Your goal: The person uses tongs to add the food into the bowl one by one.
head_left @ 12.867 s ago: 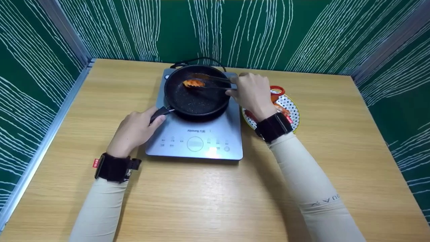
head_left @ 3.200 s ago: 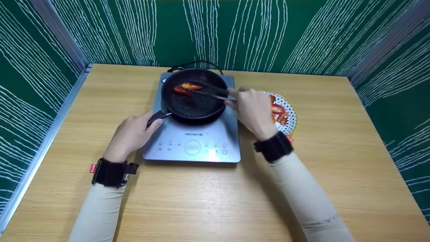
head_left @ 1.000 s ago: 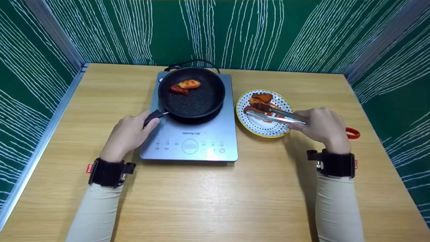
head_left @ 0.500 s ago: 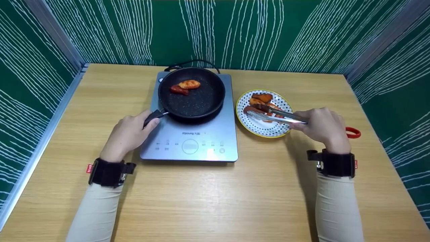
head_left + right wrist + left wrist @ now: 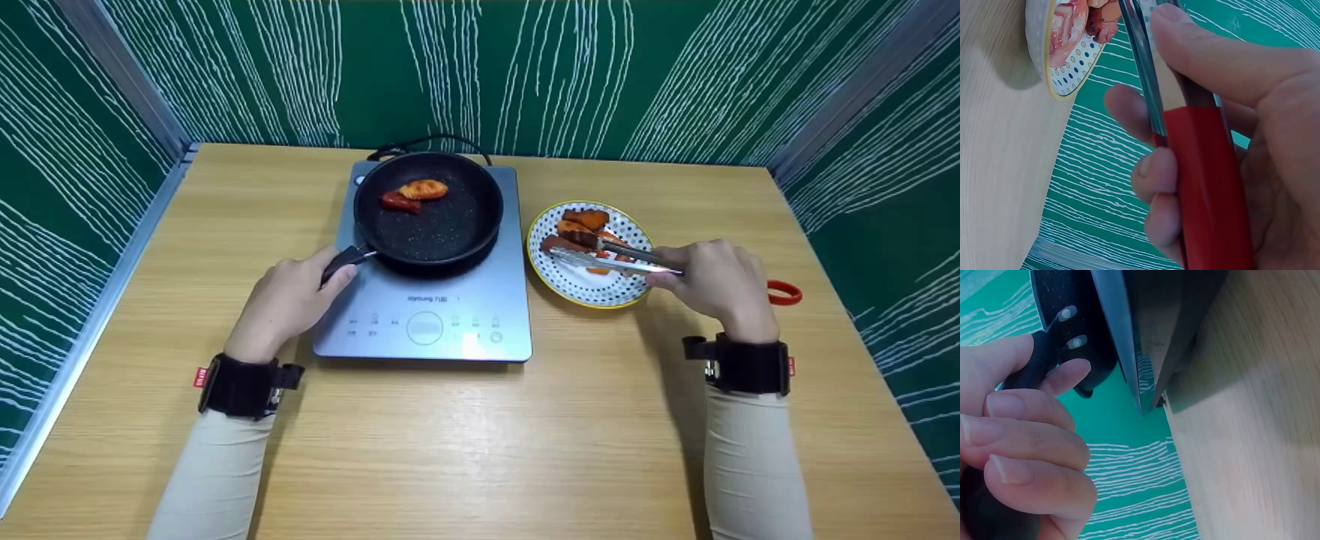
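In the head view my left hand (image 5: 289,300) grips the black handle (image 5: 346,262) of a frying pan (image 5: 450,231). Two pieces of meat, one orange (image 5: 424,189) and one dark red (image 5: 400,202), lie touching at the pan's far left. My right hand (image 5: 716,283) holds metal tongs (image 5: 637,265) with red grips (image 5: 1207,185). The tong tips are at the meat pieces on a dotted, yellow-rimmed plate (image 5: 592,291), around or against a dark brown piece (image 5: 562,244); I cannot tell whether they pinch it. The left wrist view shows fingers (image 5: 1039,444) curled beneath the handle.
Under the pan is a silver induction cooker (image 5: 424,345) with a touch panel, its black cable (image 5: 442,136) behind. The plate stands to its right and carries several meat pieces. Green, white-streaked walls (image 5: 495,75) enclose the wooden table (image 5: 450,442) at back and sides.
Earlier the tongs worked in the pan, which went from one visible meat piece to two. My right hand then moved right to the plate and barely shifted since. My left hand kept the handle.
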`<state>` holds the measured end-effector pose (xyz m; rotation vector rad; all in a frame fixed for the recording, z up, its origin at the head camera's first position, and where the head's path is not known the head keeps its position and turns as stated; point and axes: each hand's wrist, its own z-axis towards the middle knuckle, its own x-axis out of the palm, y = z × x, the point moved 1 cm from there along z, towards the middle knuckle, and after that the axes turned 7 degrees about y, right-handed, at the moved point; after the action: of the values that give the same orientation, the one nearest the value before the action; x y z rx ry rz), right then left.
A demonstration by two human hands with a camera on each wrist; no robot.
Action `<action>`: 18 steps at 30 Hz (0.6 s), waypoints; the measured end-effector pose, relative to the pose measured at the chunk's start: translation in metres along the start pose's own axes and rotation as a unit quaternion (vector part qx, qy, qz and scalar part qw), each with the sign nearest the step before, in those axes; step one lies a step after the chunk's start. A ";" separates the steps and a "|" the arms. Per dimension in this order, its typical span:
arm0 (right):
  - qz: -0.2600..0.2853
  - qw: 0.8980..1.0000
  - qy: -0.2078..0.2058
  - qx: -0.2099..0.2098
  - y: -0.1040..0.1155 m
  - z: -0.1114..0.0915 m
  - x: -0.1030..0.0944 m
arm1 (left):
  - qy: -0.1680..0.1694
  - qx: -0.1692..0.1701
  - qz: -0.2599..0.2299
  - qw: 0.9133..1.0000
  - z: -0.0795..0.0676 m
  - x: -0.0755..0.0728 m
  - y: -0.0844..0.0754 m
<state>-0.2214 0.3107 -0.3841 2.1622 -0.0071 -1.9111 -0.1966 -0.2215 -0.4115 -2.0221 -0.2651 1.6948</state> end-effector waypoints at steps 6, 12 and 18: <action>0.000 1.000 -0.005 -0.002 0.000 -0.001 -0.001 | 0.002 -0.003 0.002 1.000 0.001 0.001 0.000; 0.011 1.000 -0.010 0.001 0.001 -0.002 -0.002 | 0.006 -0.006 0.000 1.000 0.001 0.001 0.001; 0.014 1.000 -0.021 -0.003 0.001 -0.003 -0.004 | 0.008 -0.008 0.000 1.000 0.001 0.001 0.001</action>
<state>-0.2187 0.3112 -0.3800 2.1065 -0.0394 -1.9366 -0.1974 -0.2215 -0.4127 -2.0459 -0.2734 1.6809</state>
